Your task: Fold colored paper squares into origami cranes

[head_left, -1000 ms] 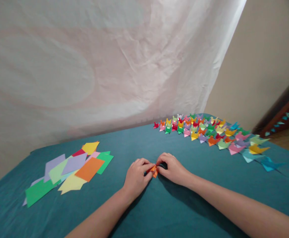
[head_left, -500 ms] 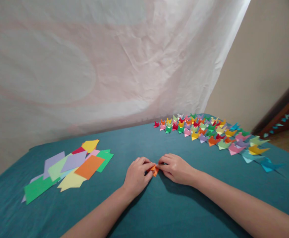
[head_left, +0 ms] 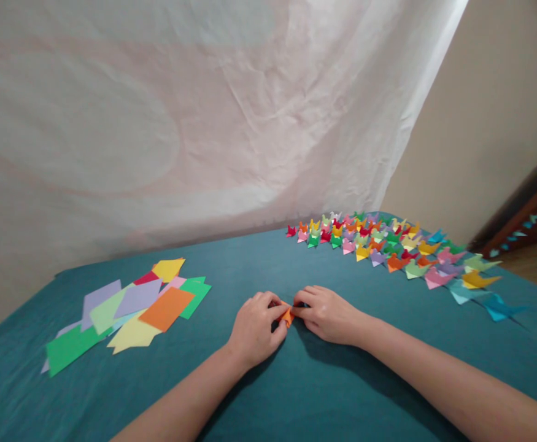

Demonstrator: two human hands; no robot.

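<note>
A small piece of folded orange paper (head_left: 287, 315) is between my two hands, low over the green cloth near the middle of the view. My left hand (head_left: 259, 326) grips its left side, thumb below and fingers above. From the right, my right hand (head_left: 324, 313) pinches its edge with thumb and forefinger, the other fingers curled. My fingers cover much of the paper, so its full shape is hidden.
Loose coloured paper sheets (head_left: 167, 308) overlap on the left of the green tablecloth (head_left: 268, 393). Rows of small folded paper birds (head_left: 397, 263) stand at the far right. Behind the table hangs a pale curtain (head_left: 231, 123).
The left thumb has shifted slightly lower on the orange paper, and the paper has turned a little. Both hands stay in nearly the same place.
</note>
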